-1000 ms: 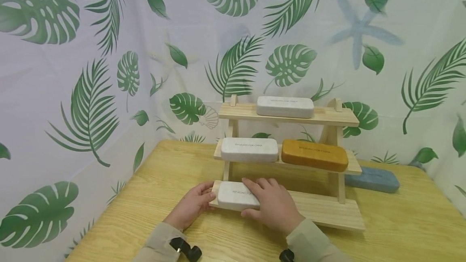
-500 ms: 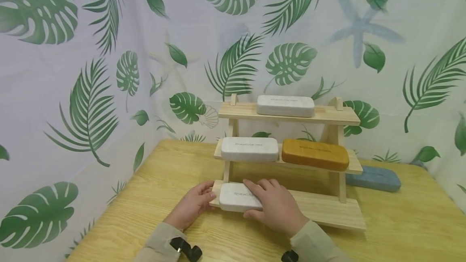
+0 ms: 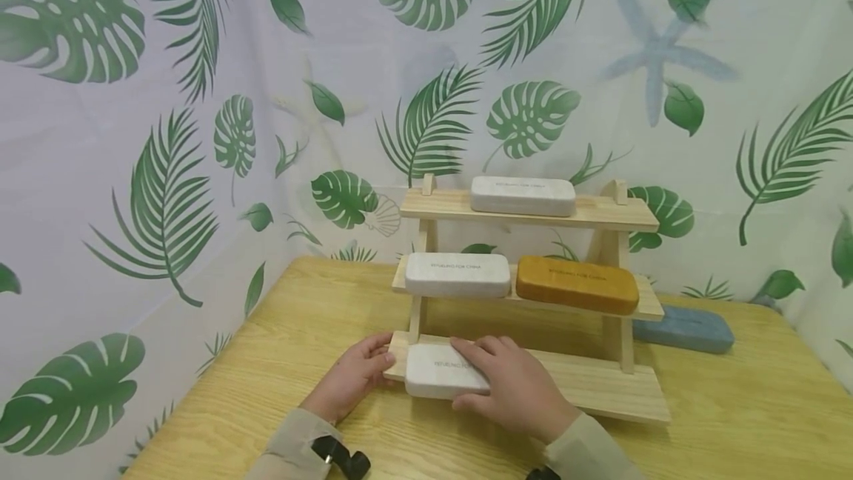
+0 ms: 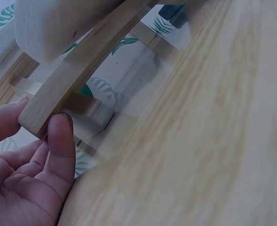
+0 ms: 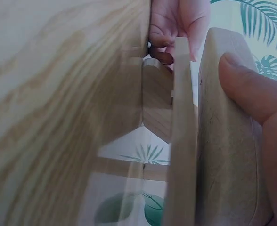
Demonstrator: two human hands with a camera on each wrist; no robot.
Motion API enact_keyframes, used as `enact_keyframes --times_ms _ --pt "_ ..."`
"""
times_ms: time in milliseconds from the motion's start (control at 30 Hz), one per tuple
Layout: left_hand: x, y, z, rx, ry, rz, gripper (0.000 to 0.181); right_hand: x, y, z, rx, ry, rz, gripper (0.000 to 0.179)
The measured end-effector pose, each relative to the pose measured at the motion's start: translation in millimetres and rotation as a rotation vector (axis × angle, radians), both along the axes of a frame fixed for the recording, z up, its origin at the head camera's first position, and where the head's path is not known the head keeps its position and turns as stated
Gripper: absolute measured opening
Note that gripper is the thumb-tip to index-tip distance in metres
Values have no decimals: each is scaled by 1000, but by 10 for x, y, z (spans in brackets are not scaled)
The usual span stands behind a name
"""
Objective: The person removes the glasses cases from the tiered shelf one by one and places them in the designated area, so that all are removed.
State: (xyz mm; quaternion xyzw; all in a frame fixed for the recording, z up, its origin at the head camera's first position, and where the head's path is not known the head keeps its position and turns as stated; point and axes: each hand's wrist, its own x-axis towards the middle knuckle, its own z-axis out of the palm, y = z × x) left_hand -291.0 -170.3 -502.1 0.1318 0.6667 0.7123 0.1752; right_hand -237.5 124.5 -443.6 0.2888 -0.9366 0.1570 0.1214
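A white glasses case [image 3: 433, 372] with dark lettering is at the left part of the wooden stand's bottom shelf [image 3: 600, 384], its near side jutting past the front edge. My right hand [image 3: 516, 384] grips the case's right part from above, covering that end; the right wrist view has the thumb [image 5: 251, 84] along its near side. Whether the case rests fully on the board cannot be told. With thumb and fingers, my left hand [image 3: 353, 376] pinches the left end of that shelf, plain also in the left wrist view, where the shelf end [image 4: 49, 103] sits between the fingertips.
The middle shelf bears another white glasses case [image 3: 457, 275] and an orange one [image 3: 576, 284]. A further white case [image 3: 523, 196] lies on the top shelf [image 3: 613, 217]. Behind the stand at right, a blue case [image 3: 686, 328] lies on the wooden table [image 3: 266, 361], before a leaf-patterned cloth [image 3: 373, 35].
The right hand has slid the white glasses case a little to the right and towards me, baring more of the bottom shelf's left end. The left hand has kept its place.
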Motion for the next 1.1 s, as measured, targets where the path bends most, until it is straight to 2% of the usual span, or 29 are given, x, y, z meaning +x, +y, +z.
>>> enact_keyframes --times_ms 200,400,633,833,1100 --pt "11 -6 -4 -16 -15 19 66 46 72 48 -17 11 -6 83" --pt "17 -6 7 -9 -14 6 64 62 189 117 -30 14 -32 88" --pt "22 5 17 2 -12 4 63 52 350 210 -23 1 -63 85" --pt "24 4 13 1 -11 -4 62 69 522 323 0 40 -73 84" --pt "1 6 -4 2 -7 -2 64 51 788 479 38 80 -137 85"
